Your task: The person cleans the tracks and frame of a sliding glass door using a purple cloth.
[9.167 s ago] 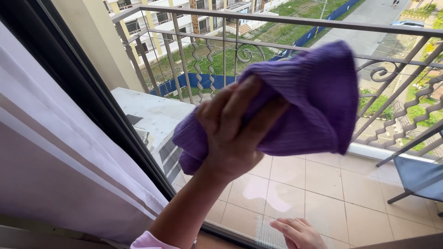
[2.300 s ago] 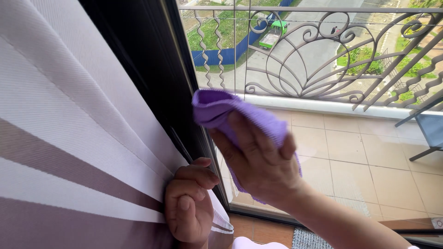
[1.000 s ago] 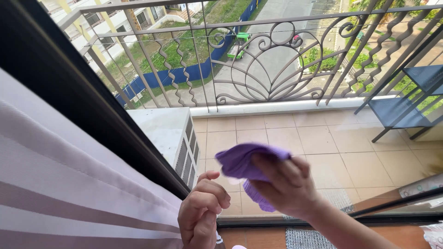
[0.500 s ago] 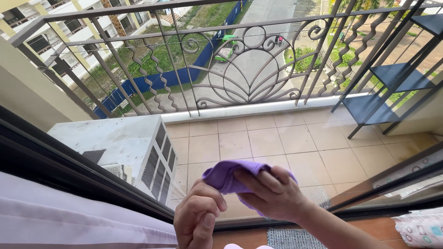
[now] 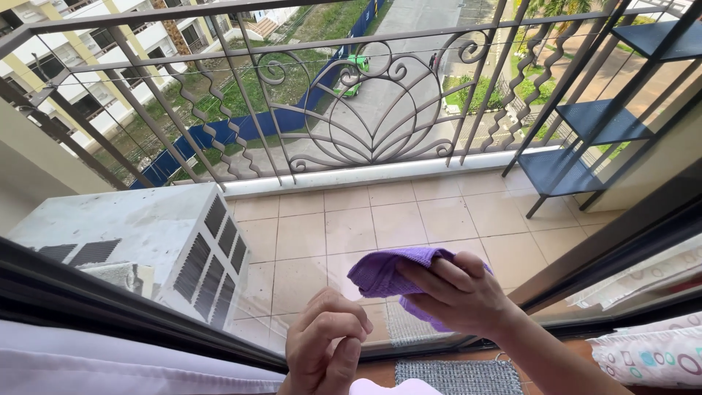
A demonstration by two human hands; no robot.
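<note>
**A:** Right hand (image 5: pixel 457 296) has its fingers curled over a bunched purple cloth (image 5: pixel 387 272), low on the window glass (image 5: pixel 409 219). Left hand (image 5: pixel 325 344) is loosely curled, holding nothing.

**B:** I'd flatten the palm and overlap strokes. The cloth's long axis runs left-right, loose end pointing left.

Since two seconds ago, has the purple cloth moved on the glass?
Yes. The purple cloth, in the right hand, has gone down the pane, away from the dark window frame toward the bottom edge.
</note>
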